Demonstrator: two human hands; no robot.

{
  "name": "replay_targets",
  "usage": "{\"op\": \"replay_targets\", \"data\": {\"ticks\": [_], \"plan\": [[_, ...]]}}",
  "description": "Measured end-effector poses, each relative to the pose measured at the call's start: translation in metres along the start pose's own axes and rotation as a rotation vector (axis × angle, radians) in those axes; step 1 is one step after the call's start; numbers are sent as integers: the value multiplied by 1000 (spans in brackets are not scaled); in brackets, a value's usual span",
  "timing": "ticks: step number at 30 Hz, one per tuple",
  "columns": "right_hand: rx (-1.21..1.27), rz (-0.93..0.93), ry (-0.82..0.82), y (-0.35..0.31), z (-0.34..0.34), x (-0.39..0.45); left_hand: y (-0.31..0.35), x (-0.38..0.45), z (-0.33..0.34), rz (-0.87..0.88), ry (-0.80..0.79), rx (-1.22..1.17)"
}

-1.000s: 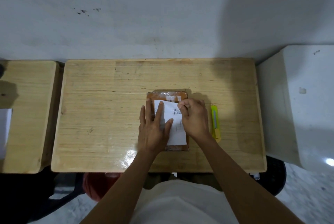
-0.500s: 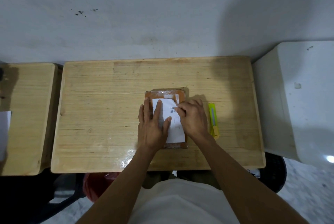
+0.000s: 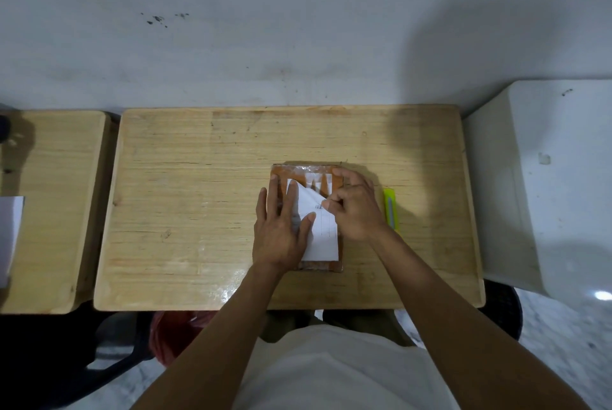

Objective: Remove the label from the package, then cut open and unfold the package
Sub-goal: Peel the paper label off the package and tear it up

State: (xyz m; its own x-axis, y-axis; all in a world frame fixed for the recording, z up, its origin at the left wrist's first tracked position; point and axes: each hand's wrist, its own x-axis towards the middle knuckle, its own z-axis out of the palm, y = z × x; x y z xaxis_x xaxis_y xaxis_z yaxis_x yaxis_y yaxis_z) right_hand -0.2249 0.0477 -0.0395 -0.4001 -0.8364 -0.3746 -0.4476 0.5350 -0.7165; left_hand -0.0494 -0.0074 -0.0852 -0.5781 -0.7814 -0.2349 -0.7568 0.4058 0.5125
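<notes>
A small brown package [image 3: 298, 173] wrapped in clear tape lies flat on the wooden table [image 3: 198, 194]. A white paper label [image 3: 323, 234] covers most of its top, and its upper right part is peeled down, leaving torn white strips on the package near the far edge. My left hand [image 3: 280, 231] presses flat on the package's left side, fingers straight. My right hand [image 3: 352, 206] pinches the peeled corner of the label between thumb and fingers. A yellow utility knife [image 3: 391, 209] lies on the table just right of my right hand.
A second wooden table [image 3: 49, 211] stands to the left with a white sheet [image 3: 10, 234] at its left edge. A white box-like surface [image 3: 546, 184] sits to the right. A grey wall runs behind the tables. A red bag [image 3: 172, 333] lies under the table.
My right hand has pulled the label's upper right corner down and toward me, baring more of the brown package top with torn white strips. My left hand stays pressed in place.
</notes>
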Motion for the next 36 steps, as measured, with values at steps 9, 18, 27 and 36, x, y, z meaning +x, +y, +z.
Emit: {"op": "replay_targets", "data": {"ticks": [9, 18, 27, 36], "plan": [[125, 72, -199, 9, -10, 2, -3, 3, -1, 59, 2, 18], [178, 89, -25, 0, -8, -1, -3, 1, -11, 153, -55, 9], [-89, -52, 89, 9, -1, -12, -10, -37, -10, 25, -180, -16], [-87, 18, -180, 10, -8, -4, -15, -33, -5, 54, -184, -26]]}}
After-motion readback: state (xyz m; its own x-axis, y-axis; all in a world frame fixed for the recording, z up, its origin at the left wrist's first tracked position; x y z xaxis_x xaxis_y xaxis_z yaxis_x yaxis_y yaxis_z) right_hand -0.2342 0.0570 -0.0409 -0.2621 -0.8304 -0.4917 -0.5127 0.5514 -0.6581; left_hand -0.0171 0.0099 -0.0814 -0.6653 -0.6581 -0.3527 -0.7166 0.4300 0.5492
